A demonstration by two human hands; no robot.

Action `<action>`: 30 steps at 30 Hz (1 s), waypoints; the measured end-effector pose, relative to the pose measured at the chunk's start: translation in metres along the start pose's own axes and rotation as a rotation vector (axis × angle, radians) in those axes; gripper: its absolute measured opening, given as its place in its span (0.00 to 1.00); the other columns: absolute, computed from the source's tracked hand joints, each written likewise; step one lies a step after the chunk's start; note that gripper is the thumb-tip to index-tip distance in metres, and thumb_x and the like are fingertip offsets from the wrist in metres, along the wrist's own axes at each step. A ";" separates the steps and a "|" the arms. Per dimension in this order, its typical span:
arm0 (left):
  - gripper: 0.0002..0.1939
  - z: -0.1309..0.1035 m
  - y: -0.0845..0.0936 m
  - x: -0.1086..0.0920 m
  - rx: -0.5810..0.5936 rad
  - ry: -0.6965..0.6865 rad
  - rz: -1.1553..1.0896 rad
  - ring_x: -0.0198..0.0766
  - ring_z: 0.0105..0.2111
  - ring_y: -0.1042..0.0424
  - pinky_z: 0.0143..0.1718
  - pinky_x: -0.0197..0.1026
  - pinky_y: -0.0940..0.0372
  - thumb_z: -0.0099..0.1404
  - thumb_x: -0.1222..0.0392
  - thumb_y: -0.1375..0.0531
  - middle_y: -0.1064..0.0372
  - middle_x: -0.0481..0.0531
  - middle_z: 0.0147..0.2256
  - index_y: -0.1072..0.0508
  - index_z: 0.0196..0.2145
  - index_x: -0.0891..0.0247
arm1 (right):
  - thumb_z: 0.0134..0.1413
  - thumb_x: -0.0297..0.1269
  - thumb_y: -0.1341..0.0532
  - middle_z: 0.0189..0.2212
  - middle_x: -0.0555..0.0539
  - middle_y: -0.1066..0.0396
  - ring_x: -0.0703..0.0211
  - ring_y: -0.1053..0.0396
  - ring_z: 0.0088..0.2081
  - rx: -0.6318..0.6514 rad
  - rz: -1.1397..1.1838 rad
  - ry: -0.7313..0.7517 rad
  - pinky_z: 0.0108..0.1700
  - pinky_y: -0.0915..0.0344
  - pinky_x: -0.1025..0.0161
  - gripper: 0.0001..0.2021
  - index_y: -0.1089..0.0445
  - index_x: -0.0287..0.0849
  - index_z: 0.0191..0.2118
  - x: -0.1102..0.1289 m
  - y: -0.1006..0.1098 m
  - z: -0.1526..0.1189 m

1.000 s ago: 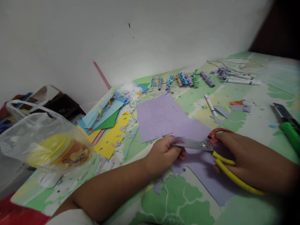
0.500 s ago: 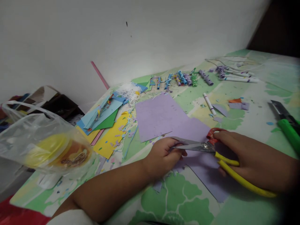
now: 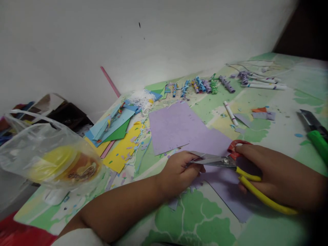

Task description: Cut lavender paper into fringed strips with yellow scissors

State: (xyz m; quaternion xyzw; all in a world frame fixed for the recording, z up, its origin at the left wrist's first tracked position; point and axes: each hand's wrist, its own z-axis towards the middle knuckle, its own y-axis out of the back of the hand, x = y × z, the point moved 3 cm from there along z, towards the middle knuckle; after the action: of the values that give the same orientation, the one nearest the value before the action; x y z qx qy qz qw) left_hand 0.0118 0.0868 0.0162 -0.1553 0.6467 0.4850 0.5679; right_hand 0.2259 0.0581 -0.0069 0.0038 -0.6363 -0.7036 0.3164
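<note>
My right hand [image 3: 276, 176] grips yellow-and-red-handled scissors [image 3: 232, 164], whose metal blades point left toward my left hand [image 3: 180, 171]. My left hand pinches a small piece of lilac paper at the blade tips. Both hands rest over a lilac paper sheet [image 3: 225, 186] lying on the green-patterned table cover [image 3: 200, 218]. A second, larger lilac sheet [image 3: 174, 126] lies just beyond the hands.
A clear plastic bag [image 3: 48, 157] with a yellow-lidded container sits at the left. Blue, green and yellow paper sheets [image 3: 115, 130] and scraps lie behind. Rolled paper curls [image 3: 202, 86], a white marker [image 3: 230, 113] and a green-handled cutter [image 3: 316, 135] lie farther back and right.
The scissor blades have parted slightly at the lilac piece. Both hands stay in nearly the same place; the view shifted a little.
</note>
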 end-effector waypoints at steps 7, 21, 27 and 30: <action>0.11 0.000 -0.001 0.000 0.017 0.028 0.019 0.30 0.24 0.33 0.29 0.33 0.38 0.58 0.66 0.49 0.33 0.46 0.21 0.31 0.22 0.63 | 0.47 0.50 0.40 0.38 0.41 0.30 0.48 0.29 0.36 0.007 -0.054 -0.016 0.35 0.31 0.52 0.21 0.36 0.42 0.43 -0.002 -0.003 -0.002; 0.11 -0.001 -0.009 0.008 0.053 0.259 -0.326 0.27 0.19 0.37 0.22 0.31 0.41 0.59 0.60 0.47 0.38 0.44 0.18 0.34 0.21 0.64 | 0.47 0.51 0.41 0.39 0.39 0.29 0.47 0.28 0.36 0.006 -0.129 -0.012 0.35 0.30 0.53 0.20 0.35 0.41 0.42 -0.005 -0.001 0.000; 0.10 0.001 -0.012 0.010 -0.062 0.322 -0.544 0.25 0.18 0.38 0.21 0.30 0.41 0.59 0.60 0.45 0.35 0.45 0.20 0.33 0.23 0.65 | 0.50 0.51 0.42 0.39 0.41 0.31 0.48 0.30 0.37 0.023 -0.055 -0.058 0.37 0.33 0.52 0.18 0.38 0.43 0.42 -0.002 0.000 0.000; 0.07 0.002 -0.012 0.007 -0.069 0.370 -0.544 0.25 0.18 0.38 0.21 0.30 0.42 0.58 0.64 0.45 0.35 0.45 0.20 0.32 0.23 0.66 | 0.51 0.51 0.43 0.38 0.41 0.32 0.47 0.31 0.37 0.007 -0.066 -0.027 0.37 0.33 0.51 0.18 0.39 0.44 0.42 -0.003 -0.003 -0.001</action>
State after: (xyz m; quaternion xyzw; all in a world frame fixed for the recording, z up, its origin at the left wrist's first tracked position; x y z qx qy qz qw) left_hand 0.0197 0.0856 0.0046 -0.4270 0.6569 0.3008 0.5438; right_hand 0.2275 0.0583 -0.0107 0.0163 -0.6424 -0.7114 0.2846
